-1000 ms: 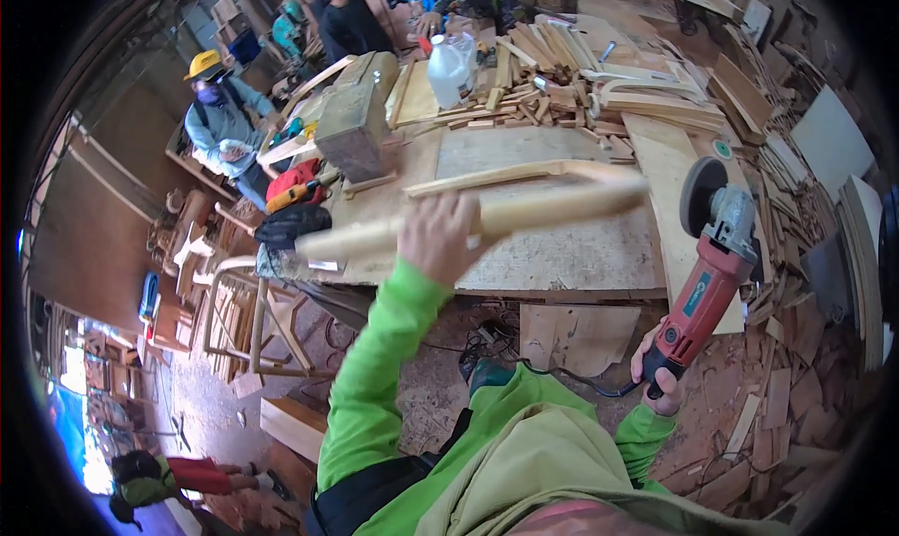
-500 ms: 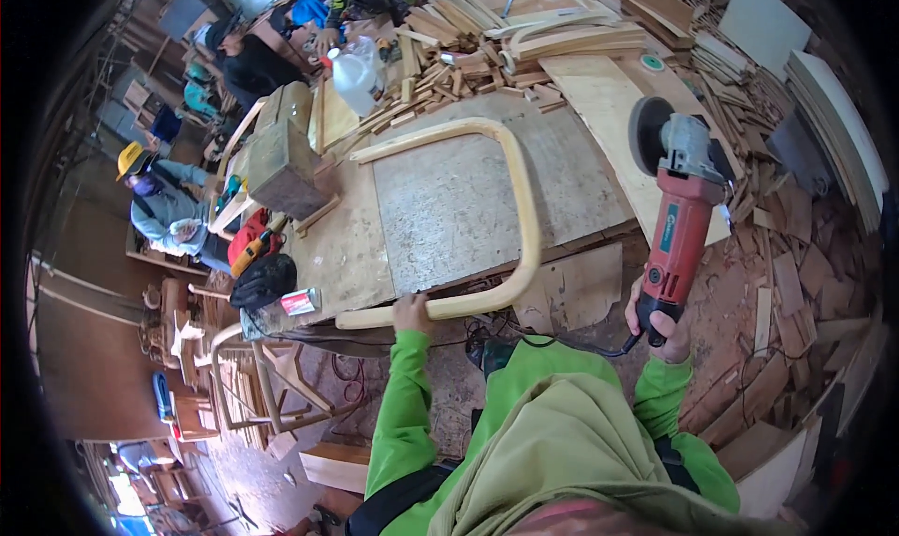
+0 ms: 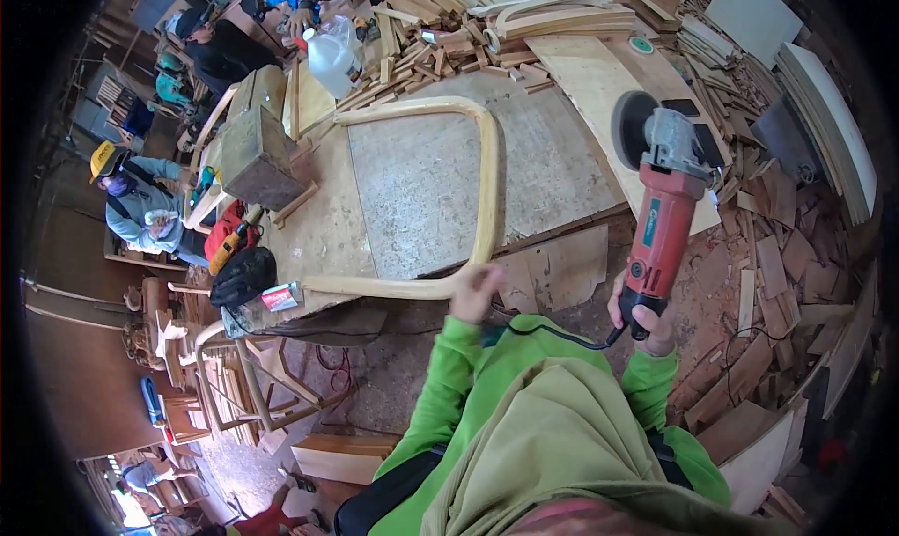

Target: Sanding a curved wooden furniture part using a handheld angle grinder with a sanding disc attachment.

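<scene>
My right hand [image 3: 650, 324] is wrapped round the rear handle of a red and grey angle grinder [image 3: 657, 222]. The grinder stands upright in the air, its dark round disc [image 3: 633, 129] at the top and its cord trailing from the bottom. On the worktable [image 3: 431, 194] lies a pale U-shaped wooden frame [image 3: 488, 180] with rounded corners, its two ends pointing left. At its near right corner is my left hand [image 3: 476, 291], the fingers blurred and pointing right; whether it grips the wood is unclear.
A wooden block [image 3: 267, 157], white jug [image 3: 332, 63] and heap of wood offcuts [image 3: 440, 54] crowd the table's left and far sides. A yellow-capped person [image 3: 140, 199] is at the left. Wood scraps [image 3: 782, 255] litter the right. A chair frame [image 3: 248, 386] stands below the table.
The wooden frame has shifted away from me and slightly left on the table. My left hand has moved right along its near bar to the corner. The grinder stays raised in my right hand.
</scene>
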Demonstrator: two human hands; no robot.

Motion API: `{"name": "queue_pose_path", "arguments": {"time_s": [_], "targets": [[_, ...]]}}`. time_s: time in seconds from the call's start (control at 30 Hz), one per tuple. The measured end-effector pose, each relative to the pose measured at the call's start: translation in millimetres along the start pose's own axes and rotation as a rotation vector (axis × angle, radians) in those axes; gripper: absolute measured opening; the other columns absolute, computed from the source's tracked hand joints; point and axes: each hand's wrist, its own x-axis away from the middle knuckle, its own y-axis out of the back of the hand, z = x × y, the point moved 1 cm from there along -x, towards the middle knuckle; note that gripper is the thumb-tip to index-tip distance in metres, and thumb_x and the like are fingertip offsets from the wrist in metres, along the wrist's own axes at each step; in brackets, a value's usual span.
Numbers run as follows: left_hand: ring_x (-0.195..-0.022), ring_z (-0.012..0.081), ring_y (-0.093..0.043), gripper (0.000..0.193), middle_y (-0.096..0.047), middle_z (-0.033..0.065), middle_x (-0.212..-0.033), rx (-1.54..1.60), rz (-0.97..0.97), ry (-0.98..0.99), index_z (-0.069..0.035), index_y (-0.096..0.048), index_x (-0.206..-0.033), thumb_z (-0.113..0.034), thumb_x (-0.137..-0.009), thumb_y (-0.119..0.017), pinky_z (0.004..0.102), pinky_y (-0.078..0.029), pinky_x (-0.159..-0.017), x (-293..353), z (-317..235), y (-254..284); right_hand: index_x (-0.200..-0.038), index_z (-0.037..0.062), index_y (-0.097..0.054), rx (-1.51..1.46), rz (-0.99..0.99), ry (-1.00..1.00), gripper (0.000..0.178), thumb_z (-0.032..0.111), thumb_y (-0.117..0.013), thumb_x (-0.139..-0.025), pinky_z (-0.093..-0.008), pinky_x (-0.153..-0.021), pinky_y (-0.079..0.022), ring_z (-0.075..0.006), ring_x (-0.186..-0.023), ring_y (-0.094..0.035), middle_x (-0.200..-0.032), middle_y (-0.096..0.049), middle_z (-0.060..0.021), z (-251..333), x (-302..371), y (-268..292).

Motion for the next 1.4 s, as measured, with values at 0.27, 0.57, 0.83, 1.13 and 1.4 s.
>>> {"name": "queue_pose_path", "arguments": {"time_s": [0.27, 0.57, 0.83, 1.13, 1.4], "targets": [[-0.098, 0.0137, -0.058, 0.078, -0.058, 0.0057, -0.110, 0.140, 0.506, -0.130, -0.001, -0.038, -0.138, -0.004, -0.073, -0.079, 0.0312, -0.048, -0.087, 63, -70, -130, -0.113, -0.0055, -0.046, -0.030, 0.192, -0.088, 0.045, 0.012, -0.066, -0.077, -0.0283, -0.052, -0.048, -0.0199, -0.065, -0.059, -0.093, -0.056, -0.0165, -25, -9, -3], [-0.102, 0.0258, -0.059, 0.096, -0.056, 0.0149, -0.113, -0.318, 0.169, -0.352, -0.001, -0.031, -0.140, -0.014, -0.060, -0.084, 0.0323, -0.047, -0.082, 80, -89, -156, -0.118, -0.0027, -0.046, 0.138, 0.174, -0.125, 0.050, 0.011, -0.068, -0.075, -0.0317, -0.069, -0.051, -0.0181, -0.076, -0.060, -0.101, -0.058, -0.0133, -40, 7, 24], [-0.109, 0.0358, -0.058, 0.099, -0.050, 0.0229, -0.130, -0.745, 0.059, -0.737, 0.003, -0.033, -0.140, -0.019, -0.058, -0.085, 0.0388, -0.051, -0.087, 85, -68, -152, -0.127, -0.0014, -0.042, 0.235, -0.119, -0.122, 0.062, 0.010, -0.071, -0.074, -0.0308, -0.086, -0.048, -0.0158, -0.099, -0.055, -0.111, -0.055, -0.0081, -35, 23, 33], [-0.112, 0.0201, -0.052, 0.078, -0.051, 0.0109, -0.126, 0.424, 0.294, 0.059, 0.001, -0.028, -0.141, -0.028, -0.083, -0.072, 0.0348, -0.042, -0.097, 60, -7, -148, -0.118, 0.0016, -0.049, 0.320, 0.045, -0.305, 0.049, 0.010, -0.072, -0.076, -0.0252, -0.073, -0.051, -0.0141, -0.079, -0.061, -0.099, -0.060, -0.0079, -59, 26, 58], [-0.098, 0.0150, -0.059, 0.048, -0.062, 0.0055, -0.106, 0.488, 0.034, 0.392, -0.003, -0.056, -0.116, -0.021, -0.077, -0.078, 0.0315, -0.048, -0.087, 51, 27, -147, -0.116, -0.0001, -0.054, 0.518, 0.264, -0.560, 0.049, 0.005, -0.075, -0.071, -0.0319, -0.086, -0.049, -0.0164, -0.097, -0.059, -0.106, -0.060, -0.0081, -112, 30, 79]]}}
